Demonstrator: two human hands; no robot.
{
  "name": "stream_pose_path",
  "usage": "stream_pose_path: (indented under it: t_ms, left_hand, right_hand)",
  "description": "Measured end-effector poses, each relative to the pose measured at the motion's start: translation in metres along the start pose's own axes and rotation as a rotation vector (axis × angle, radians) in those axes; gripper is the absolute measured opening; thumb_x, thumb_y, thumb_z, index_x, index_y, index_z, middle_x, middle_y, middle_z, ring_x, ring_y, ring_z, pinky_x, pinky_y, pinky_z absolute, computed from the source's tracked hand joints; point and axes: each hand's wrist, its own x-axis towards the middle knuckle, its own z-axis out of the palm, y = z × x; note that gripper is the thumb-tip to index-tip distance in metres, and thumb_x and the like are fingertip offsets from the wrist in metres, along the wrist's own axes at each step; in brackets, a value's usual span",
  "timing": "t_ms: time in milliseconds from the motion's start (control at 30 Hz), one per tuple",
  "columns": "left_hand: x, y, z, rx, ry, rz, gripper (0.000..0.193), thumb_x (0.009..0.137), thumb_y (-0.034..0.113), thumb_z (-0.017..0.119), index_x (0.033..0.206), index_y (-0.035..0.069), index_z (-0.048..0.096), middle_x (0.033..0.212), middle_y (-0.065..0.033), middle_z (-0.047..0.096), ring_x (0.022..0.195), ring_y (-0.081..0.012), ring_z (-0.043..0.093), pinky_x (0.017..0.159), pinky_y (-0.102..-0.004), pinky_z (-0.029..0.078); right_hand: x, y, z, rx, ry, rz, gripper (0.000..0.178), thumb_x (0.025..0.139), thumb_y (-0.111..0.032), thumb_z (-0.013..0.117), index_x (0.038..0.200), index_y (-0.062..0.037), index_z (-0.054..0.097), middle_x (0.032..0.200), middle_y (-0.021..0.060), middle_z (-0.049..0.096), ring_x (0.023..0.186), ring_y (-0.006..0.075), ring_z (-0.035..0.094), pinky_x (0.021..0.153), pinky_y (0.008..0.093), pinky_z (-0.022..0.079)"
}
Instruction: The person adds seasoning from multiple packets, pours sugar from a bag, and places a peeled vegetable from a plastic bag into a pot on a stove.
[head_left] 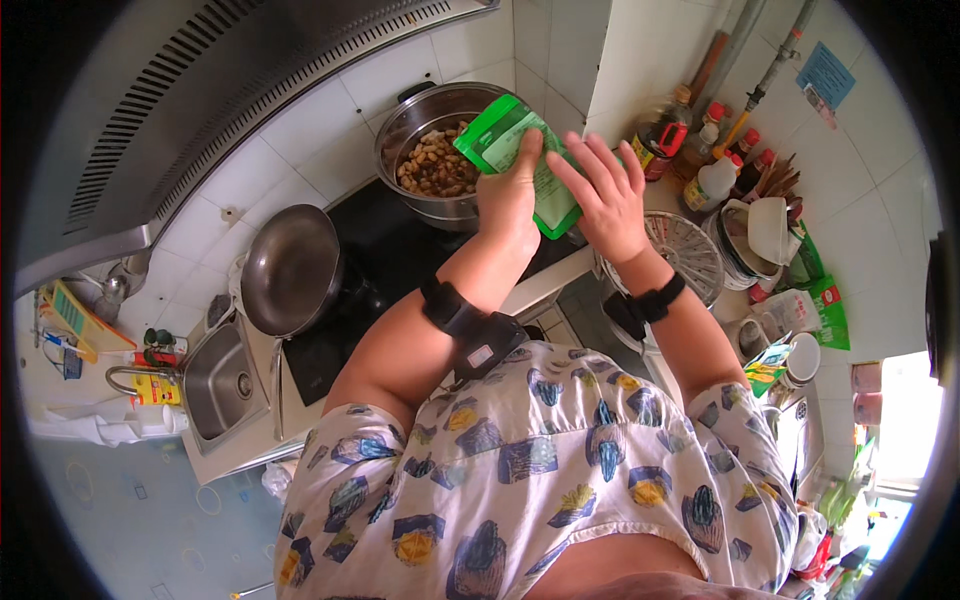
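Note:
My left hand [510, 198] grips a green and white pouch [552, 203], thumb lying across its printed face. The pouch is tilted, and its upper left corner reaches over the rim of a large steel pot [392, 140]. Inside the pot are many brown, nut-like pieces [436, 165] that look like peanuts. Close to the pouch's right edge is my right hand [612, 208], fingers stretched out and spread, holding nothing. I cannot tell whether its fingertips touch the pouch. Whether the pouch is torn at its top does not show.
The pot stands on a black cooktop [325, 350], with a dark wok [290, 270] to its left. Further left is a steel sink [226, 385]. On the right are a round rack [685, 250], sauce bottles [715, 180] and stacked dishes [745, 240]. A range hood [200, 110] overhangs the upper left.

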Motion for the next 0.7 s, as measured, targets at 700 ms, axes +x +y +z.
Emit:
stream_pose_path:
  t_ms: [700]
  left_hand:
    - [0.048,0.024,-0.087,0.145,-0.37,-0.158,0.049,0.088,0.036,0.068,0.125,0.007,0.055,0.121,-0.0027,0.06,0.112,-0.0147,0.055,0.094,-0.0336,0.044]
  right_hand:
    - [0.027,-0.047,0.032,1.908,-0.072,1.176,0.048,0.094,-0.021,0.06,0.134,-0.003,0.042,0.13,0.0089,0.053,0.118,0.0201,0.053,0.099,0.0366,0.045]
